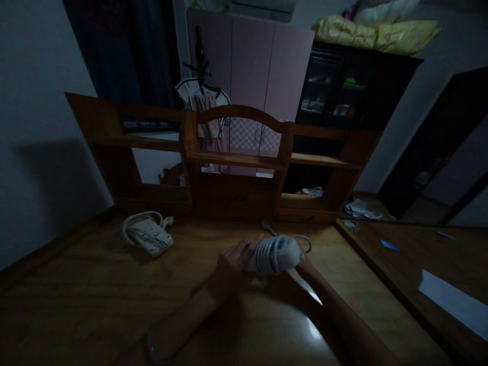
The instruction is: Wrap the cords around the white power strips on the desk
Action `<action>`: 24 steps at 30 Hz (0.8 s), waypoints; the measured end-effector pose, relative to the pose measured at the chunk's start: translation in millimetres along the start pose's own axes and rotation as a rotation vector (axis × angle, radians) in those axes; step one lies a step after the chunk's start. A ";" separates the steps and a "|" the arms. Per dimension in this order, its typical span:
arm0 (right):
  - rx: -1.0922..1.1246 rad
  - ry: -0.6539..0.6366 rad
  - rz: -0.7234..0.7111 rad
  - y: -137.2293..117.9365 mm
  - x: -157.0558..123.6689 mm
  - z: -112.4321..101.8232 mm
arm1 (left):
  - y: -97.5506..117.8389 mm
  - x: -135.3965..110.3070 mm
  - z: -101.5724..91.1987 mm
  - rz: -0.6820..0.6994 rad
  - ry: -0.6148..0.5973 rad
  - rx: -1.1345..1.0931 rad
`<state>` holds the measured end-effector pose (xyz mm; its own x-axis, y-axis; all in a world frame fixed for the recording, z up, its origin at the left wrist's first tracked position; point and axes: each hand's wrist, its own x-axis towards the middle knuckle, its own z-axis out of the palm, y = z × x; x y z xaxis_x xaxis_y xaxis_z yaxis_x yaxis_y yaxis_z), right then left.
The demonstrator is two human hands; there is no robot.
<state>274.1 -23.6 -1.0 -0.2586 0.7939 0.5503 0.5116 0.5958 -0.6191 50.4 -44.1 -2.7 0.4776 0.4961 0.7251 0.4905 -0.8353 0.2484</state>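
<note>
A white power strip (287,254) with its cord (267,255) wound round it in several turns is held above the wooden tabletop. My left hand (232,264) is closed on its left end, fingers along the coiled cord. My right hand (303,265) is at its right end, mostly hidden behind the strip, and seems to grip it from below. A loose loop of cord (309,245) sticks out on the right. Beyond the strip, the plug (266,224) lies near the shelf base. Left of my hands, a second power strip (152,236) rests on the table, its cord looped beside it.
A wooden shelf unit (236,161) stands along the table's far edge. The wall (34,168) closes the left side. To the right, past a raised wooden edge (375,274), are a white sheet (453,300) and a blue card (389,245).
</note>
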 end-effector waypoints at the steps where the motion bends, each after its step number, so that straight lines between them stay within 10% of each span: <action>1: 0.002 0.002 0.006 -0.7 -0.2 1.6 | -1.6 1.3 1.8 -0.078 0.058 -0.059; 8: -0.472 0.019 -0.085 11.6 -0.8 4.8 | -9.1 11.3 4.1 -0.697 0.365 -0.293; 15: -0.753 0.429 0.177 46.3 -3.8 -48.1 | -32.2 15.0 -4.5 -0.829 0.619 -0.323; 20: -0.423 0.460 0.484 47.7 -2.5 -68.9 | -32.2 15.9 -0.6 -0.786 0.604 -0.471; 24: -0.118 0.511 0.417 35.1 6.9 -102.2 | -27.6 17.0 2.5 -0.831 0.577 -0.536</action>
<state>374.0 -9.5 38.3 0.3856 0.7804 0.4923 0.5784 0.2113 -0.7879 46.7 -12.0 1.3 -0.3224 0.8751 0.3611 0.0586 -0.3623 0.9302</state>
